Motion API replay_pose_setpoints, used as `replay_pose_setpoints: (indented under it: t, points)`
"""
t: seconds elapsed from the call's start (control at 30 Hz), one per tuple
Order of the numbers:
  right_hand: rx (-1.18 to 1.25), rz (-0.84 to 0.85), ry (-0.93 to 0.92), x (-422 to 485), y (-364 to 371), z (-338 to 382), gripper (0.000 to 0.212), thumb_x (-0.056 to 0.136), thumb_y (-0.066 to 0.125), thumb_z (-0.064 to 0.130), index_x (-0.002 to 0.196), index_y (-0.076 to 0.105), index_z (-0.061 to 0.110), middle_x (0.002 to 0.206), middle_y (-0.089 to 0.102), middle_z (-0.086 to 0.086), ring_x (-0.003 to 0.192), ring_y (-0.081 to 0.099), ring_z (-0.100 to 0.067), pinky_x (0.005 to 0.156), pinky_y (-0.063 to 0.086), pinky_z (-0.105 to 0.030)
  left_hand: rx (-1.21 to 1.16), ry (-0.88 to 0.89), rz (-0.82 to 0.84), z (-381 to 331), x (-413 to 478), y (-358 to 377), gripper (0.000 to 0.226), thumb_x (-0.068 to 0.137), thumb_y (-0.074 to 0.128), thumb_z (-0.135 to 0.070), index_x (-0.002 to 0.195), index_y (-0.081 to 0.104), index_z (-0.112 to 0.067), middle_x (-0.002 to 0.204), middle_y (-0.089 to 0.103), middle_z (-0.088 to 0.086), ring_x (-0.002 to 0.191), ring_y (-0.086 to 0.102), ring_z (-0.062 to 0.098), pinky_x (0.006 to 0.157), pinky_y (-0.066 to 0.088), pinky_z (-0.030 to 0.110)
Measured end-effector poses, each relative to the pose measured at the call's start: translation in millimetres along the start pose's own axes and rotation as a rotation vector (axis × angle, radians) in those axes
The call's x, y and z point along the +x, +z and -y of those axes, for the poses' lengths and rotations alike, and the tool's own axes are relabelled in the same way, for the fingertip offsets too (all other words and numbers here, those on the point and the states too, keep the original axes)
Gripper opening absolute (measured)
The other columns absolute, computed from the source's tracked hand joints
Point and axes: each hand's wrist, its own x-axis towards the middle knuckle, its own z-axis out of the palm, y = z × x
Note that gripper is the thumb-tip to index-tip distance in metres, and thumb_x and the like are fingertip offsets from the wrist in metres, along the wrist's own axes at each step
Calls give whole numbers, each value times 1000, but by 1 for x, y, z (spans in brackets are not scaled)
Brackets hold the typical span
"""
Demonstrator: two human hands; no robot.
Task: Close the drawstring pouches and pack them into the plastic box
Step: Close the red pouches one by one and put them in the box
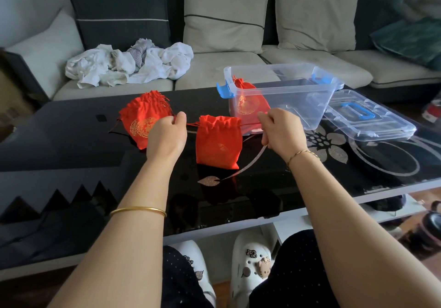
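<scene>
Hands stretch the cords (192, 124) of a red pouch (218, 143) standing on the black counter (71, 140): the left hand (167, 136) pinches one cord, the right hand (281, 133) pinches the other, and the mouth is partly gathered. A second pouch (143, 119) lies just left, partly behind the left hand. A third pouch (248, 100) sits inside the clear box (305, 102) behind the right hand, with the lid (372, 116) lying to the box's right.
</scene>
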Motion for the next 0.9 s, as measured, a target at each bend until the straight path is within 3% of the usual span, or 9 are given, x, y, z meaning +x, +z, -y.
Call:
replay_pose_setpoints:
  t: [0.07,0.23,0.33,0.4,0.5,0.57,0.63,0.77,0.9]
  points:
    - [178,37,133,0,1,4,41,99,39,36,69,54,10,59,60,-5,46,51,-15,53,48,-28,-178,-170,34,-6,0,1,48,96,37,-35,58,48,-8,57,47,3,51,39,17,52,31,28]
    - [1290,282,683,2,2,8,34,98,46,34,67,46,19,42,45,5,32,38,-4,32,30,-15,-679,-529,130,-13,1,-1,46,95,37,-30,51,30,-18,37,25,-6,41,18,13,47,16,25]
    - [1772,255,827,7,-1,5,42,99,44,32,59,43,17,37,40,6,27,34,-4,29,25,-13,-978,-653,92,-11,2,-10,45,95,32,-26,51,24,-21,39,19,-6,40,14,12,48,14,23]
    - [1925,174,849,9,-3,2,51,99,42,32,52,44,13,36,39,6,25,33,-4,28,24,-12,-1084,-675,57,-9,3,-14,46,96,31,-28,51,26,-21,41,20,-7,43,16,11,48,16,22]
    - [1827,62,826,9,-1,-1,49,100,40,32,54,43,14,35,40,5,25,34,-4,28,26,-13,-1099,-542,18,-14,0,-12,51,100,34,-37,52,37,-19,51,40,-6,49,33,10,54,28,20]
    - [1584,9,724,9,-2,4,40,99,42,31,63,43,17,38,43,5,29,36,-5,31,29,-14,-1081,-380,90,-23,-4,-9,52,100,34,-42,55,43,-17,76,65,-5,73,58,8,70,41,23]
    - [1347,-4,559,7,-6,13,37,99,44,30,64,45,17,43,44,5,34,37,-6,34,31,-16,-1018,-215,214,-32,-9,-8,51,102,30,-40,59,47,-17,91,72,-4,92,66,9,82,45,26]
    - [1050,-5,232,-4,-16,41,40,97,48,27,58,47,15,48,43,1,37,32,-10,38,25,-20,-780,-5,429,-44,-18,-8,33,99,44,-28,80,64,-11,72,66,1,68,65,15,71,51,27]
    - [930,56,73,-11,-15,59,40,97,48,28,60,50,13,45,38,-2,36,26,-12,39,20,-22,-430,187,525,-50,-26,-4,9,86,67,-19,93,70,-14,55,60,-10,53,53,9,60,49,19]
